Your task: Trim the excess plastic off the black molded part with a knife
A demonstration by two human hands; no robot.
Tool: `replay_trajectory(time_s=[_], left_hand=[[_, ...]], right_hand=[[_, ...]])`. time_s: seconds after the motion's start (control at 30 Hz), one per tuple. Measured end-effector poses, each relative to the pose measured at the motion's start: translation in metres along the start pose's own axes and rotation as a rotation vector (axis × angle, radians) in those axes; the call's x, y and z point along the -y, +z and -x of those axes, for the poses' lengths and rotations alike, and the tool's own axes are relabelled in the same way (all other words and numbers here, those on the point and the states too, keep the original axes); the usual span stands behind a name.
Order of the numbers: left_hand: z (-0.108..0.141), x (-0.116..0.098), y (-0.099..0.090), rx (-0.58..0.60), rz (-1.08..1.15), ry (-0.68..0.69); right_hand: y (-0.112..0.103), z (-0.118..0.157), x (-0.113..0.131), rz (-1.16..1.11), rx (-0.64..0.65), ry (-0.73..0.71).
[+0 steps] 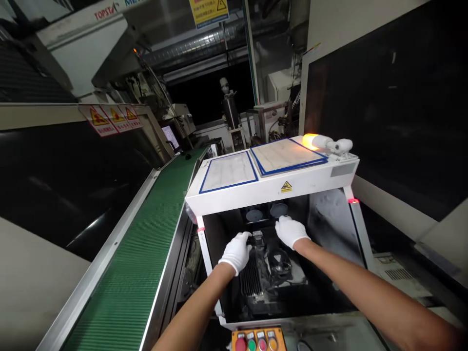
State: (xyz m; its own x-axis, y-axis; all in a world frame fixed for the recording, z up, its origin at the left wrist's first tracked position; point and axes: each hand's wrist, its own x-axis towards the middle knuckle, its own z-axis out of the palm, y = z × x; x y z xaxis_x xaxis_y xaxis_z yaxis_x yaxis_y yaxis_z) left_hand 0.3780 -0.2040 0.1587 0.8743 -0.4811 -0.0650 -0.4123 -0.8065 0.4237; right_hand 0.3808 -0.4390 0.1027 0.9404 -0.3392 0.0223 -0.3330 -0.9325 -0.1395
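Inside the white box-shaped machine (314, 183), both white-gloved hands, the left hand (237, 252) and the right hand (291, 231), curl closed on the black ribbed plastic part (261, 273), which looks stiff and light, best held by its top edge.

A factory floor: green conveyor belt (146, 243), big machines, hazard warning signs (111, 118).

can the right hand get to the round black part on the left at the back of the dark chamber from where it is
Probably yes. The white-gloved right hand is already inside the open white machine housing, just in front of the two round black parts, and the left round black part lies a little to its left with nothing visible between them.
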Motion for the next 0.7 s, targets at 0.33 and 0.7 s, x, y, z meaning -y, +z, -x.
replay_trajectory(time_s=[0.33,0.7], left_hand=[[-0.088,-0.035,0.013,0.267,-0.326,0.051],[-0.106,-0.045,0.007,0.394,-0.442,0.081]], right_hand=[[0.005,-0.007,-0.019,-0.106,-0.052,-0.127],[-0.001,-0.005,-0.022,-0.109,-0.037,-0.138]])
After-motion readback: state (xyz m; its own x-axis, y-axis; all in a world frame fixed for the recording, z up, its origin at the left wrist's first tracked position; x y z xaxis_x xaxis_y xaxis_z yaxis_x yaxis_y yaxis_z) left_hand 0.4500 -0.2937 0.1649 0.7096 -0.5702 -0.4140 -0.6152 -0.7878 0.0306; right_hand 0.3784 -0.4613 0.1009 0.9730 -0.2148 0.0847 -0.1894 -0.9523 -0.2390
